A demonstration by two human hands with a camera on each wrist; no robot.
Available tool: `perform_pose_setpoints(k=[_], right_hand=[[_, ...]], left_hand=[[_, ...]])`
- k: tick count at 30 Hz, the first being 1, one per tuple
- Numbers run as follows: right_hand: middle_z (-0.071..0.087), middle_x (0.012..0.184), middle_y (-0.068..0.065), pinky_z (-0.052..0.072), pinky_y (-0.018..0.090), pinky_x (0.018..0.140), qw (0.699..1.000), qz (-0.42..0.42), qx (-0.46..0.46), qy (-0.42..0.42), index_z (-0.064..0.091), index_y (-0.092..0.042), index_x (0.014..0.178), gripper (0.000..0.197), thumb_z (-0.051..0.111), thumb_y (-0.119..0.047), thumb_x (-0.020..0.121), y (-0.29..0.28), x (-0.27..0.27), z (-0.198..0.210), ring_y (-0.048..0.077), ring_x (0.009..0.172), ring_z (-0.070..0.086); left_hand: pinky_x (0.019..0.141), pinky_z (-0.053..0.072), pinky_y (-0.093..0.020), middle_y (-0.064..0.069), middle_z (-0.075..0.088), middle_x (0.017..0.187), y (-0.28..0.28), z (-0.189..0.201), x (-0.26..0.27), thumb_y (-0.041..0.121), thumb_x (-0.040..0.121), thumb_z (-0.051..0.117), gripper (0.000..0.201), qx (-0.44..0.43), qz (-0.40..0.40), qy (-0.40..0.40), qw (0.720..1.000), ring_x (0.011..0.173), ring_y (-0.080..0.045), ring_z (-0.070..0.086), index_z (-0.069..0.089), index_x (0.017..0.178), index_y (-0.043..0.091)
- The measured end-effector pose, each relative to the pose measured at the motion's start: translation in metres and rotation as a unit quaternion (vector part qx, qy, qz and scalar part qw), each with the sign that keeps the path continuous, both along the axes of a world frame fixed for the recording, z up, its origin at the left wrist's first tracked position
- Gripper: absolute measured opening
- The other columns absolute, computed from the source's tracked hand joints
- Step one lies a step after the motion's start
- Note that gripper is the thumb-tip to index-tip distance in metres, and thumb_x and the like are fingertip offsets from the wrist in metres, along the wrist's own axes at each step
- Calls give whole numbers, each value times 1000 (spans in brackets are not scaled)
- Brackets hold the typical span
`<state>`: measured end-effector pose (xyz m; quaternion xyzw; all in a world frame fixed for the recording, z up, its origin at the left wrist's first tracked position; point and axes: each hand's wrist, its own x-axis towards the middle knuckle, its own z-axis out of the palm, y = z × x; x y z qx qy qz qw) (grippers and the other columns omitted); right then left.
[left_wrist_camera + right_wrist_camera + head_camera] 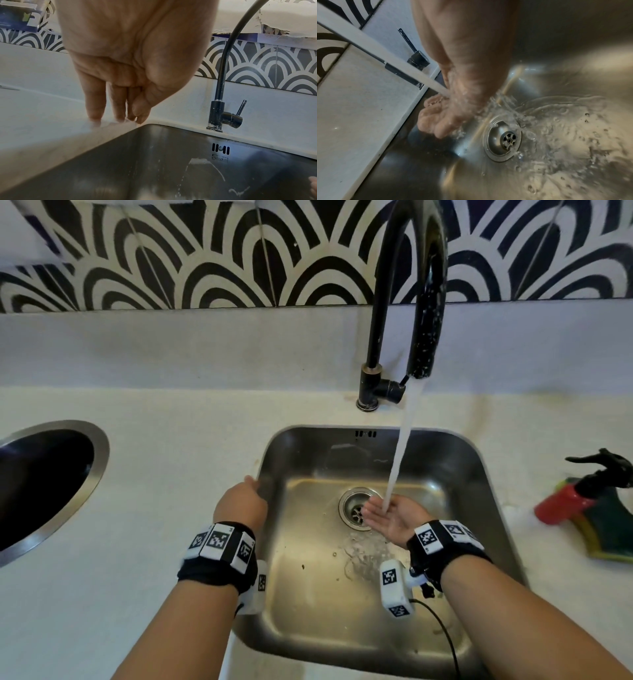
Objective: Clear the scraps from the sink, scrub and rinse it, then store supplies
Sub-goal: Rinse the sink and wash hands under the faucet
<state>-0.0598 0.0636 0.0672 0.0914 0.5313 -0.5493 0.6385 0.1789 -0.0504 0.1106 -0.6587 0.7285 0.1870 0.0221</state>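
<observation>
Both hands hold nothing. Head view: left hand [241, 503] rests fingertips on the white counter [164, 474] at the left rim of the steel sink [493, 508], fingers extended downward. Right hand [388, 518] is palm-up, loosely cupped, over the basin just right of the drain [356, 508], catching the water stream [402, 446] from the black faucet [423, 313]. Small dark specks lie on the basin floor near the drain. Red spray bottle [565, 505] lies on a green-yellow cloth [613, 532] on the counter at right; round steel-rimmed opening [99, 460] at left.

Left wrist view: fingers [95, 102] straight, tips touching the counter edge beside the sink.

Right wrist view: water hits the relaxed, wet fingers [440, 121] just beside the drain, splashing across the basin.
</observation>
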Motion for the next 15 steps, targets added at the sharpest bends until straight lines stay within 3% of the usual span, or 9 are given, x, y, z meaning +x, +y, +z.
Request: perform_pose_setpoints(k=[2,5,7,9,12,13,15], right_hand=[[65,79,18,56,37,69,1000,10,-7,3,60,5,88,36,37,-20,100,-1,1,-4,28,76,65],[70,87,18,58,35,68,989,142,-16,42,64,2,94,35,43,-25,100,-7,17,-7,28,80,70],[70,86,15,55,32,74,958,283,-15,45,66,-1,92,37,42,-29,100,-11,44,-6,27,83,67],[60,73,8,51,24,64,910,413,-9,29,59,-10,79,36,40,-33,100,-14,82,-4,17,67,58],[50,67,4,37,24,54,852,491,75,165,51,-14,69,35,41,-30,98,-27,121,-15,16,55,44],[51,70,6,39,27,58,820,518,68,234,52,-13,74,30,43,-29,97,-31,124,-22,20,58,47],[54,80,7,45,33,75,805,501,62,311,54,-14,83,20,44,-25,96,-40,119,-27,25,78,58]], left_hand=[[96,41,-33,-14,58,129,0,0,-1,5,88,39,49,1,5,4,1000,120,-29,53,46,136,13],[96,41,-33,-14,58,128,0,-1,-1,4,89,39,48,1,8,4,1000,120,-29,53,46,136,13],[95,42,-34,-14,58,128,0,-1,0,4,89,39,48,1,6,7,1000,120,-29,53,46,136,13],[95,42,-34,-14,57,128,-1,-2,-1,5,89,39,48,3,4,6,1000,119,-30,53,44,136,12],[95,42,-34,-15,57,127,-1,-3,0,8,90,39,46,3,-1,4,1000,118,-30,54,44,136,10],[94,42,-35,-15,58,127,-2,-3,0,9,91,39,44,2,-3,5,1000,118,-31,54,44,134,10],[95,42,-35,-15,58,127,-3,-4,1,9,91,40,43,1,0,12,1000,118,-31,54,47,132,10]])
